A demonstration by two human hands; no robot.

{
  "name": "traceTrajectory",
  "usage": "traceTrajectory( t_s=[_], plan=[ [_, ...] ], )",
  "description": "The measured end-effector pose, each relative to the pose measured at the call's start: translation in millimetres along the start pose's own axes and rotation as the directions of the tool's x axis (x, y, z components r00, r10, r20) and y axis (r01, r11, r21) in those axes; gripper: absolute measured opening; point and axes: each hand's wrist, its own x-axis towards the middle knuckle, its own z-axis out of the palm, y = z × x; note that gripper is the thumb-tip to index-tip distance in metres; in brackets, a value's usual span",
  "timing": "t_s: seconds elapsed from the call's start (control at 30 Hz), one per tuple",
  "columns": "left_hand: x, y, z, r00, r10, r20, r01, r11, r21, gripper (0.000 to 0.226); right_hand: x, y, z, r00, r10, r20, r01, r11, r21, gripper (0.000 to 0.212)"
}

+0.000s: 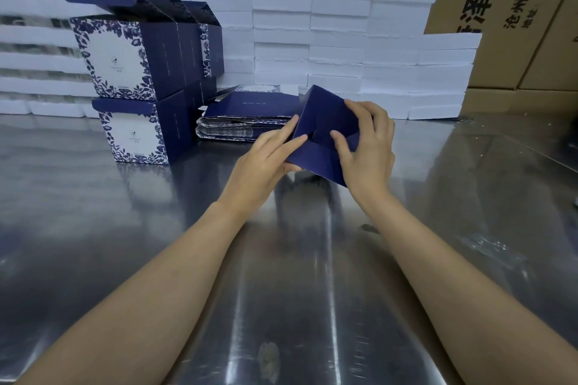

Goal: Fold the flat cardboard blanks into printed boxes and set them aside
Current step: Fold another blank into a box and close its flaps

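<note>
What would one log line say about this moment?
step: folding | both hands grip dark blue cardboard box | flat blanks waiting | printed boxes stacked left

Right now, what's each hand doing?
Left hand: holding the blue box, fingers pressing a flap.
Right hand: holding the same box.

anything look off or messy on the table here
Mostly tidy. The top folded box on the left sits shifted off the lower box, its lid flaps open. The stack of flat blanks is slightly splayed. No damage is visible.
</note>
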Motion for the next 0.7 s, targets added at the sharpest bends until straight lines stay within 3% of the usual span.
traceTrajectory(
  t_s=[0.27, 0.37, 0.5, 0.6, 0.7],
  plan=[
    [0, -1, 2, 1.000, -0.001, -0.020, 0.001, 1.000, 0.006, 0.047, 1, -1, -1, 0.999, 0.048, -0.020, -0.049, 0.997, -0.059, 0.050],
    [-2, -6, 5, 0.999, -0.041, -0.026, 0.040, 0.999, -0.028, 0.052, 0, 1, -2, 0.993, 0.110, -0.040, -0.106, 0.990, 0.090, 0.043],
    [-4, -13, 9, 0.959, -0.259, 0.114, 0.276, 0.944, -0.181, 0.071, 0, 0, -2, 0.950, 0.309, -0.057, -0.275, 0.906, 0.323, 0.042],
    [-6, -17, 12, 0.947, -0.267, 0.177, 0.300, 0.932, -0.201, 0.072, 1, -2, -3, 0.947, 0.321, -0.013, -0.289, 0.869, 0.402, 0.038],
    [-8, -19, 12, 0.944, -0.297, 0.143, 0.325, 0.911, -0.254, 0.068, -1, -4, -4, 0.956, 0.292, -0.026, -0.257, 0.878, 0.405, 0.032]
  ],
)
